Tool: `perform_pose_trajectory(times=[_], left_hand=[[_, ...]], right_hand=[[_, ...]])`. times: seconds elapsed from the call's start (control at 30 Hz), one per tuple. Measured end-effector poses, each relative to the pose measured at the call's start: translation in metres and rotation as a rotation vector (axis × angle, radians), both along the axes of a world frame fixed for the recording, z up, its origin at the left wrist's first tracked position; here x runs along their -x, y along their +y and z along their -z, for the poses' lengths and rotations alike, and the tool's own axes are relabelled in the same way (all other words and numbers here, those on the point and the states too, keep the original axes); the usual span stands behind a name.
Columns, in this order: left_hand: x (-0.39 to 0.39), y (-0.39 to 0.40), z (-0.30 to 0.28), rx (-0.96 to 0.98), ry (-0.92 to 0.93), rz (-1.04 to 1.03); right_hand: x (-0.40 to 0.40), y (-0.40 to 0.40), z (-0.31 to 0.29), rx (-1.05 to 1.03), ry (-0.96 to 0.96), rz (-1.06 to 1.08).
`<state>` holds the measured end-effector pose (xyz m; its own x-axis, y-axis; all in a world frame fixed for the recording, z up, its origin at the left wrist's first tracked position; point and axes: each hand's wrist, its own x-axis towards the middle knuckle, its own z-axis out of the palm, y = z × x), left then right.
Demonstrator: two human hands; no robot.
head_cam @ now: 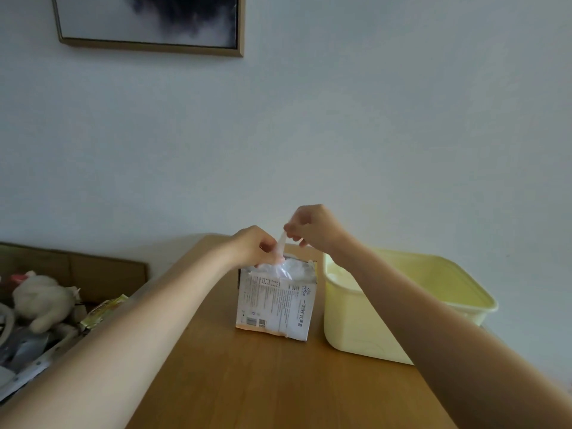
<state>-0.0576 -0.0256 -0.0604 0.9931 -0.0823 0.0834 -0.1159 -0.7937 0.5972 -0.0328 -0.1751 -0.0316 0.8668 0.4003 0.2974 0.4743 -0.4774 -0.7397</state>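
Observation:
A white cardboard box of disposable gloves (275,305) stands upright on the wooden table (278,382), its torn top showing crumpled clear plastic gloves (286,269). My right hand (312,227) pinches a thin clear glove (281,243) and holds it stretched up out of the box. My left hand (253,246) sits at the box's top opening, fingers curled around the same glove's lower part.
A pale yellow plastic bin (408,308) stands right of the box on the table. To the left, lower down, a cardboard box (77,270) holds a plush toy (43,298) and wrappers. A framed picture (148,23) hangs on the wall.

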Motion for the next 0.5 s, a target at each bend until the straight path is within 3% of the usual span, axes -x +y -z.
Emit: perform_pose_trajectory(times=[0.33,0.4,0.5], left_hand=[[-0.003,-0.001,-0.002,-0.209,-0.005,0.02],[-0.002,0.001,0.001,-0.245,0.017,0.027],[-0.001,0.003,0.005,-0.233,0.032,0.023]], right_hand=[[-0.002,-0.005,0.002,-0.603,0.093,-0.061],[0.0,-0.008,0.002,-0.462,0.184,-0.119],[0.004,-0.005,0.008,0.182,0.166,-0.079]])
